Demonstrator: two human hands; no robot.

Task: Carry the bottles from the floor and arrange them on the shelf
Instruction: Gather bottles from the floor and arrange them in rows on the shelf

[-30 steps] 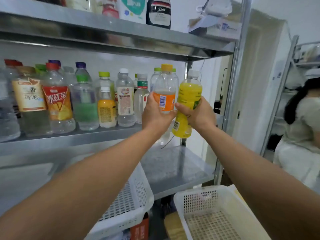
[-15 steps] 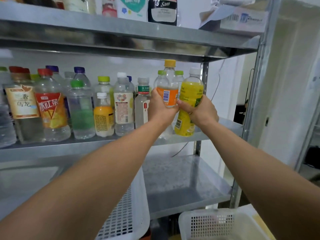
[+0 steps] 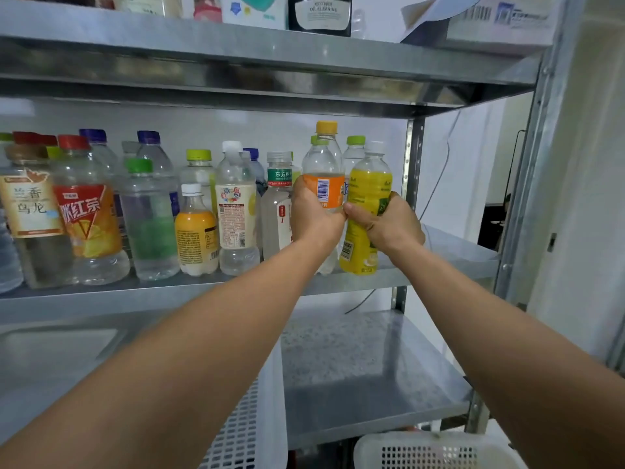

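Observation:
My left hand [image 3: 313,216] grips a clear bottle with an orange label and orange cap [image 3: 324,164]. Beside it, my right hand [image 3: 385,223] is closed around a yellow bottle with a white cap [image 3: 367,184]. Both bottles stand upright with their bases on or just at the middle metal shelf [image 3: 449,255], right of a row of several bottles [image 3: 233,211]. The two hands touch each other.
The shelf's right end is bare metal. The upper shelf [image 3: 270,66] hangs close above the bottle caps. A lower shelf [image 3: 365,367] holds a white perforated basket [image 3: 247,431]; another white basket [image 3: 433,451] sits below right. The shelf's right post [image 3: 537,164] stands nearby.
Both hands have carried the two bottles inward and down onto the middle shelf. The view has moved closer to the shelf and turned left, so the baskets dropped lower in view.

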